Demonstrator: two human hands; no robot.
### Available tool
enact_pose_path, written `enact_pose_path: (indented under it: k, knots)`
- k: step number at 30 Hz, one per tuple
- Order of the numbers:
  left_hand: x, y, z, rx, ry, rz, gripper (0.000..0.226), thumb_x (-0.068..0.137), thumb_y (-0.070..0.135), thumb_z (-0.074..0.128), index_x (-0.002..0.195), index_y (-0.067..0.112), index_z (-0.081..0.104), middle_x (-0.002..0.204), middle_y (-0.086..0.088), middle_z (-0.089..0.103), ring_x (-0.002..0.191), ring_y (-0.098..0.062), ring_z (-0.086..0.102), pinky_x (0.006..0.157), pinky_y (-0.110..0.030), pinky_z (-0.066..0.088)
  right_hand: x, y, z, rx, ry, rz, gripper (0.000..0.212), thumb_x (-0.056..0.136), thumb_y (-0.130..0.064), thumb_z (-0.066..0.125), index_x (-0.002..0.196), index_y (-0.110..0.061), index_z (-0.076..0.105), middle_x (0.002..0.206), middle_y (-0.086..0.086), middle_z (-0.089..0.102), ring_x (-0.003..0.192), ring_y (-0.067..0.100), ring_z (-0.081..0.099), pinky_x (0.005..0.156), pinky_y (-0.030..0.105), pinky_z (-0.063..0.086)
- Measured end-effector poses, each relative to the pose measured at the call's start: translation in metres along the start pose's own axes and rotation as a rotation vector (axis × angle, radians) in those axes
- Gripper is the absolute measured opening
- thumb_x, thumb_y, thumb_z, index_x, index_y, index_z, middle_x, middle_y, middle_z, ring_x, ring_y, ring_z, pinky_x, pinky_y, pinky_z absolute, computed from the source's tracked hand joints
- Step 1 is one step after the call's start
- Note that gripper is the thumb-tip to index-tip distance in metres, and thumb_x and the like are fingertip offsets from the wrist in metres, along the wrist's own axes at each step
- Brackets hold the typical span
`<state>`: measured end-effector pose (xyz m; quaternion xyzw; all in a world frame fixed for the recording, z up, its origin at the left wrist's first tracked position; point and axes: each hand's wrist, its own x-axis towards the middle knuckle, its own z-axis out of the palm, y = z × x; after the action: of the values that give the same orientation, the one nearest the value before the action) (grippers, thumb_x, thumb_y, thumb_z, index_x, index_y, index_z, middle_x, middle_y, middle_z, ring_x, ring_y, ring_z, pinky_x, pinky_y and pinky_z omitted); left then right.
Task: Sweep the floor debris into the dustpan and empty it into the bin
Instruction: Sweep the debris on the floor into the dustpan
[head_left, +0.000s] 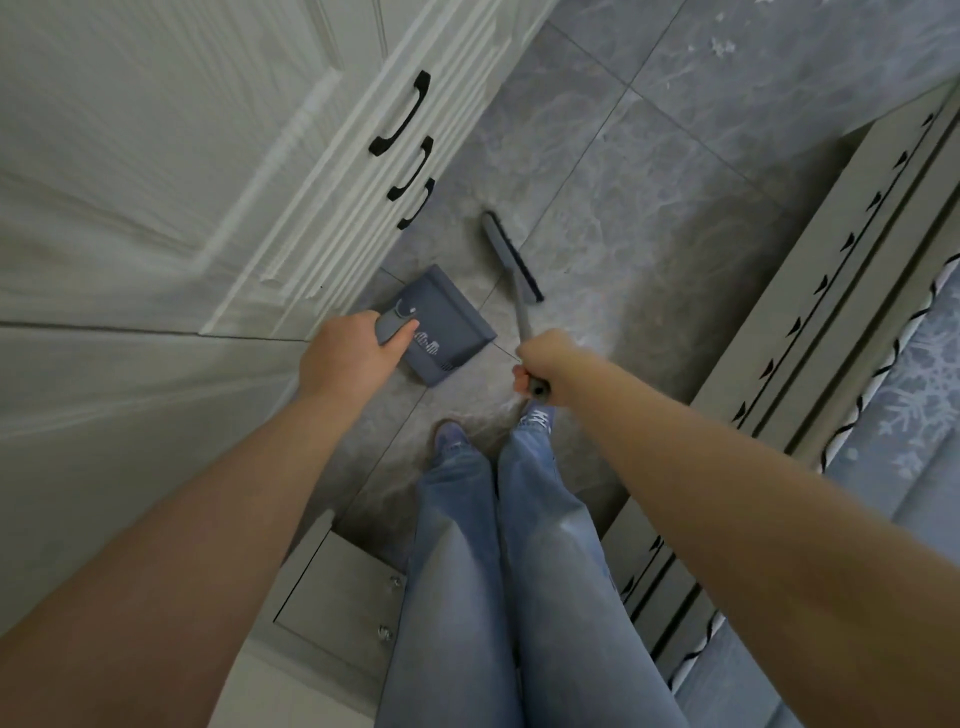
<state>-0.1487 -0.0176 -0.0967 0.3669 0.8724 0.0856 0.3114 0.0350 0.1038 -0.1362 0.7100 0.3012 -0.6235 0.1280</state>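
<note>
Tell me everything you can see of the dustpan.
The dustpan is slate blue, plastic by the look, a flat square tray with a short grey handle and comb teeth along one edge. The left hand holds the handle. It sits low over the grey tiled floor, beside the white cabinet. No debris shows in it.

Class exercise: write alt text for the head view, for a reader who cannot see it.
Seen from above, a person's left hand grips a dustpan and the right hand grips a broom over a grey tiled floor. White drawers with black handles lie to the left; jeans and shoes show below.
</note>
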Motion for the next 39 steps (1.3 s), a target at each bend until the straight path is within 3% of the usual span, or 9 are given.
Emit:
enact_pose_path:
  k: [4, 10, 16, 18, 21, 24, 30, 33, 39]
  knots:
    - [0.004, 0.001, -0.002, 0.02, -0.001, 0.018, 0.047, 0.089, 0.054, 0.059, 0.066, 0.014, 0.049, 0.063, -0.006, 0.049, 0.067, -0.034, 0.058, 0.057, -0.032, 0.041, -0.025, 0.056, 0.032, -0.043, -0.075, -0.02, 0.023, 0.095, -0.003, 0.042, 0.074, -0.011, 0.045, 0.061, 0.01, 0.047, 0.043, 0.019, 0.042, 0.043, 0.029, 0.036]
    - [0.002, 0.009, -0.005, 0.108, -0.047, 0.092, 0.05, 0.088, 0.058, 0.058, 0.072, 0.01, 0.059, 0.073, -0.02, 0.063, 0.076, -0.041, 0.062, 0.059, -0.033, 0.038, -0.08, 0.087, 0.017, 0.303, -0.151, 0.049, 0.019, 0.103, -0.008, 0.037, 0.089, -0.01, 0.051, 0.062, 0.006, 0.04, 0.04, 0.012, 0.035, 0.032, 0.016, 0.029]
    - [0.023, 0.065, -0.002, 0.206, -0.105, 0.286, 0.053, 0.088, 0.06, 0.056, 0.079, 0.009, 0.066, 0.08, -0.021, 0.066, 0.081, -0.041, 0.063, 0.061, -0.035, 0.043, -0.068, 0.086, -0.054, 0.44, 0.058, -0.024, 0.024, 0.099, -0.002, 0.038, 0.117, 0.007, 0.052, 0.059, 0.006, 0.038, 0.044, 0.015, 0.032, 0.036, 0.023, 0.028]
    - [0.031, 0.084, 0.003, 0.23, -0.145, 0.314, 0.052, 0.087, 0.064, 0.052, 0.078, 0.014, 0.065, 0.078, -0.017, 0.065, 0.078, -0.037, 0.063, 0.06, -0.034, 0.044, -0.056, 0.084, -0.082, 0.471, 0.135, -0.019, 0.018, 0.097, 0.0, 0.04, 0.105, 0.011, 0.05, 0.058, 0.007, 0.039, 0.044, 0.015, 0.033, 0.037, 0.023, 0.029]
    - [0.04, 0.114, 0.016, 0.259, -0.183, 0.361, 0.053, 0.085, 0.068, 0.05, 0.073, 0.018, 0.059, 0.073, -0.011, 0.062, 0.074, -0.034, 0.062, 0.059, -0.034, 0.046, -0.036, 0.081, -0.125, 0.464, 0.263, 0.009, 0.021, 0.097, -0.002, 0.037, 0.082, -0.011, 0.048, 0.059, 0.009, 0.043, 0.042, 0.016, 0.036, 0.036, 0.025, 0.03]
    - [0.043, 0.143, 0.032, 0.331, -0.207, 0.417, 0.054, 0.083, 0.072, 0.051, 0.077, 0.019, 0.061, 0.079, -0.011, 0.064, 0.077, -0.034, 0.063, 0.063, -0.036, 0.05, -0.02, 0.079, -0.168, 0.53, 0.332, 0.104, 0.025, 0.098, -0.004, 0.035, 0.076, -0.009, 0.045, 0.059, 0.007, 0.042, 0.037, 0.015, 0.037, 0.032, 0.021, 0.027]
    - [0.049, 0.198, 0.061, 0.365, -0.237, 0.517, 0.05, 0.085, 0.065, 0.056, 0.073, 0.016, 0.057, 0.077, -0.014, 0.063, 0.076, -0.034, 0.063, 0.059, -0.033, 0.045, 0.009, 0.083, -0.224, 0.741, 0.363, 0.267, 0.025, 0.102, -0.011, 0.038, 0.078, -0.006, 0.045, 0.059, 0.009, 0.043, 0.048, 0.014, 0.038, 0.05, 0.022, 0.03]
    - [0.053, 0.226, 0.074, 0.379, -0.248, 0.514, 0.049, 0.086, 0.065, 0.055, 0.063, 0.022, 0.045, 0.073, -0.01, 0.059, 0.075, -0.033, 0.062, 0.059, -0.033, 0.044, 0.021, 0.087, -0.218, 0.746, 0.314, 0.262, 0.023, 0.1, -0.007, 0.038, 0.078, -0.005, 0.045, 0.062, 0.009, 0.043, 0.049, 0.016, 0.039, 0.046, 0.023, 0.033]
    - [0.059, 0.27, 0.093, 0.434, -0.292, 0.538, 0.054, 0.086, 0.067, 0.051, 0.08, 0.014, 0.064, 0.079, -0.015, 0.066, 0.078, -0.034, 0.065, 0.065, -0.039, 0.054, 0.007, 0.082, -0.154, 0.674, 0.177, 0.145, 0.024, 0.092, 0.001, 0.043, 0.073, -0.014, 0.043, 0.062, 0.014, 0.047, 0.038, 0.021, 0.045, 0.043, 0.029, 0.04]
